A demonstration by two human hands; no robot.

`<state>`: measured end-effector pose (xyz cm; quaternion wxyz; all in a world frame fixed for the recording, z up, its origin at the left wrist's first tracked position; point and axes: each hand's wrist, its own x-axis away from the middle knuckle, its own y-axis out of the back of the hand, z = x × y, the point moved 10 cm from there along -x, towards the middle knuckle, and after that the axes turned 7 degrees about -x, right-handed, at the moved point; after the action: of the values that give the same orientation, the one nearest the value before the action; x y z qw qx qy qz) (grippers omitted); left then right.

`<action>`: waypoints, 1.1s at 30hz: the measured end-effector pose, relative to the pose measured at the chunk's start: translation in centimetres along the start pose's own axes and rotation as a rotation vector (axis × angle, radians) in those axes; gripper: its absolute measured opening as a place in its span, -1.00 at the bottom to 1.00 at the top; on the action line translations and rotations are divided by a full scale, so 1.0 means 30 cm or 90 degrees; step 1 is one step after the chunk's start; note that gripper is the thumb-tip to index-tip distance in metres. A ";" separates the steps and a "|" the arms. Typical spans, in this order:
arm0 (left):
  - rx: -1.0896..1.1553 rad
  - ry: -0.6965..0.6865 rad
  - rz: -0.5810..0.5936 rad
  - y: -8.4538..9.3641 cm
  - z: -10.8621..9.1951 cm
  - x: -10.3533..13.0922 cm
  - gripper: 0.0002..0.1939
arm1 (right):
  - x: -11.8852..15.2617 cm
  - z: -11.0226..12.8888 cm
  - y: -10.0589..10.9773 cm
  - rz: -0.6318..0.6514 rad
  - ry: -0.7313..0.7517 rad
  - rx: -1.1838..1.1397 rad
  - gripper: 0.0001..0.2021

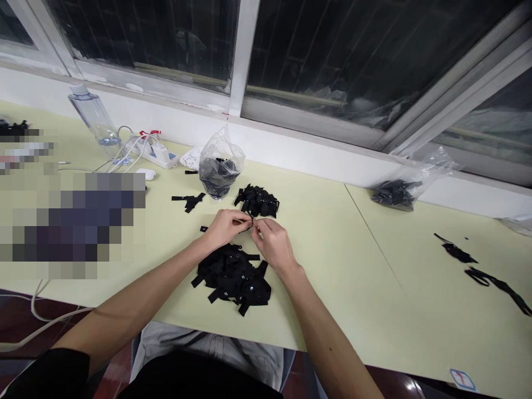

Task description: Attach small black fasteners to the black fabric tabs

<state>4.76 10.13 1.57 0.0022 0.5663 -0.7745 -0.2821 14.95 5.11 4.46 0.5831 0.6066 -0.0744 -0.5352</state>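
Observation:
My left hand and my right hand meet at the fingertips over the table. Pinched between them is a small black strip, mostly hidden by the fingers. Just below my hands lies a loose heap of black fabric strips, some with small shiny spots. A second, smaller pile of black strips sits right beyond my fingers. Behind it stands a clear plastic bag with black pieces inside. A few stray black strips lie left of the bag.
A clear water bottle and a white power strip with cables stand at the back left. Another bag of black pieces rests near the window at right. Black straps lie on the far right of the table.

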 end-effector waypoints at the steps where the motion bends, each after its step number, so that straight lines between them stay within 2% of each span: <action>1: 0.004 0.006 0.006 -0.004 0.003 0.001 -0.81 | 0.000 -0.001 -0.002 0.000 -0.003 0.010 -0.83; 6: 0.030 0.031 0.028 -0.021 0.014 0.003 -0.81 | 0.001 0.006 -0.008 0.000 0.007 0.033 -0.84; 18: 0.099 0.060 -0.007 -0.014 0.024 0.005 -0.82 | -0.009 0.033 0.016 -0.079 0.040 0.054 -0.81; 27: 0.132 0.109 -0.028 -0.013 0.040 0.008 -0.86 | -0.014 0.016 0.015 -0.110 0.022 0.021 -0.81; 33: 0.156 0.087 -0.026 -0.015 0.014 0.003 -0.84 | -0.011 -0.015 0.034 -0.150 -0.044 -0.066 -0.85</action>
<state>4.99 10.14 0.99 -0.0200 0.5960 -0.7894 -0.1459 15.69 5.32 5.34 0.5438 0.5614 0.0050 -0.6238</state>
